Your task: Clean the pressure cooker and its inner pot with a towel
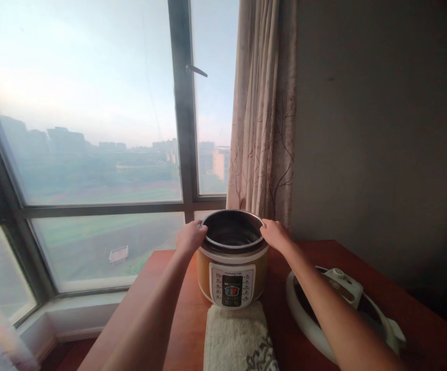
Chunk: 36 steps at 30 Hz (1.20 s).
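A dark inner pot with a shiny rim sits in the mouth of a gold and white electric pressure cooker, its rim standing above the cooker's edge. My left hand is closed on the left side of the pot's rim. On the opposite side my right hand grips the rim in the same way. The cooker's control panel faces me. To the right lies the cooker's white lid, partly hidden behind my right forearm.
A folded light towel with a dark pattern lies in front of the cooker on the reddish-brown wooden table. Beyond the table are a large window, a curtain and a grey wall.
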Motion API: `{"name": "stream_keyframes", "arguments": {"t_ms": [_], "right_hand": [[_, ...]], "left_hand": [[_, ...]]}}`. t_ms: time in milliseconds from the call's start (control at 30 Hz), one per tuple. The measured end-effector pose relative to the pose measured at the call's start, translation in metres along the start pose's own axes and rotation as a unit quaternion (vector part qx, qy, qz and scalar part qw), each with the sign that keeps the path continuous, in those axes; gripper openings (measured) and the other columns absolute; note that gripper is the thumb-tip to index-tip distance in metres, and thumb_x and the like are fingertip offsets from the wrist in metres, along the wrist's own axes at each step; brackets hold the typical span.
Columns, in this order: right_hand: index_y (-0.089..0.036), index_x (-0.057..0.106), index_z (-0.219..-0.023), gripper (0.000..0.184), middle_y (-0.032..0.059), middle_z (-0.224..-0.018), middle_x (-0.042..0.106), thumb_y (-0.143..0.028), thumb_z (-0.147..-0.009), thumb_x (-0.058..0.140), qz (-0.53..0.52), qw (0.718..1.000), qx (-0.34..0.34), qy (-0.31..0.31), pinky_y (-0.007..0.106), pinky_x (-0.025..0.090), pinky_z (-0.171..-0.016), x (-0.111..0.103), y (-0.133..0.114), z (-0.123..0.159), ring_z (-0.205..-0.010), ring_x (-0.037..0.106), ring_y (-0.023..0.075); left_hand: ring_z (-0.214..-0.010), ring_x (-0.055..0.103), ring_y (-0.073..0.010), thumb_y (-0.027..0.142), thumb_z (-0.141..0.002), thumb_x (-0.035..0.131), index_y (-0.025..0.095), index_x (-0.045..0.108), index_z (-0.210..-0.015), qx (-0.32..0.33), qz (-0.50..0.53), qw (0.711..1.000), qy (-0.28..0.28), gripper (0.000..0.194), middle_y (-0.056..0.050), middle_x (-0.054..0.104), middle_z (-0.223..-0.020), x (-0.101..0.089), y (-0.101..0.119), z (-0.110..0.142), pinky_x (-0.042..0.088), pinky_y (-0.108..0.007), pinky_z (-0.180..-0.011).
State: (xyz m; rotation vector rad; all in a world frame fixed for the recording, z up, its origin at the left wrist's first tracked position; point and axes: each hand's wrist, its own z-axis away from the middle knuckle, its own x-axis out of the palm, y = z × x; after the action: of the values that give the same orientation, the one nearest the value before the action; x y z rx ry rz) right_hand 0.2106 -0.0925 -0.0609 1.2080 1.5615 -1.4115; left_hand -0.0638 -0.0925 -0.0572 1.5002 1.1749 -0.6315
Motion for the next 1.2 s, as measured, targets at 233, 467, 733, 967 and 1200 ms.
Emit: {"name": "stream_keyframes", "arguments": {"t_ms": [233, 467, 733, 967, 1200], "right_hand": [[-0.024, 0.071, -0.101, 0.031, 0.0109, -0.095, 0.075, -0.025, -0.094, 0.042, -0.015, 0.998, -0.011, 0.052, 0.031, 0.043, -0.067, 0.002, 0.007, 0.025, -0.088, 0.070, 0.0272], [-0.025, 0.060, -0.133, 0.042, 0.0077, -0.106, 0.076, -0.032, -0.101, 0.034, -0.033, 0.991, -0.050, 0.118, 0.026, 0.045, -0.076, 0.022, 0.028, 0.030, -0.098, 0.069, 0.0226], [-0.014, 0.053, -0.140, 0.050, 0.0184, -0.110, 0.071, -0.025, -0.094, 0.037, 0.049, 0.980, 0.025, 0.193, 0.043, 0.049, -0.087, 0.057, 0.152, 0.051, -0.102, 0.067, 0.0335], [-0.030, 0.074, -0.096, 0.029, 0.0141, -0.102, 0.068, -0.034, -0.090, 0.046, 0.126, 0.973, -0.029, 0.193, 0.042, 0.051, -0.085, 0.091, 0.218, 0.067, -0.099, 0.064, 0.0312], [-0.024, 0.073, -0.102, 0.044, 0.0119, -0.100, 0.069, -0.054, -0.093, 0.042, 0.165, 0.958, -0.082, 0.221, 0.040, 0.051, -0.080, 0.110, 0.247, 0.090, -0.092, 0.067, 0.0301]], "left_hand": [[-0.104, 0.070, -0.0330, 0.038, -0.087, 0.044, 0.032, 0.072, -0.118, -0.003, -0.010, 1.000, -0.014, 0.042, -0.009, 0.077, -0.111, -0.008, 0.001, 0.021, 0.051, -0.037, -0.078], [-0.112, 0.064, -0.0407, 0.041, -0.082, 0.053, 0.031, 0.075, -0.112, -0.019, 0.028, 0.999, 0.019, 0.038, -0.014, 0.073, -0.113, -0.011, 0.001, 0.021, 0.048, -0.049, -0.089], [-0.124, 0.058, -0.0240, 0.039, -0.095, 0.033, 0.017, 0.067, -0.123, 0.007, 0.300, 0.950, 0.083, 0.049, -0.011, 0.068, -0.129, 0.032, -0.034, 0.013, 0.048, -0.034, -0.100], [-0.105, 0.068, -0.0237, 0.046, -0.085, 0.050, 0.016, 0.058, -0.133, -0.017, 0.522, 0.850, 0.075, 0.058, -0.010, 0.071, -0.123, 0.065, -0.053, 0.011, 0.055, -0.032, -0.082], [-0.104, 0.068, -0.0271, 0.048, -0.085, 0.050, 0.015, 0.053, -0.135, -0.016, 0.631, 0.772, 0.079, 0.061, -0.013, 0.070, -0.120, 0.090, -0.054, -0.001, 0.053, -0.039, -0.084]]}}
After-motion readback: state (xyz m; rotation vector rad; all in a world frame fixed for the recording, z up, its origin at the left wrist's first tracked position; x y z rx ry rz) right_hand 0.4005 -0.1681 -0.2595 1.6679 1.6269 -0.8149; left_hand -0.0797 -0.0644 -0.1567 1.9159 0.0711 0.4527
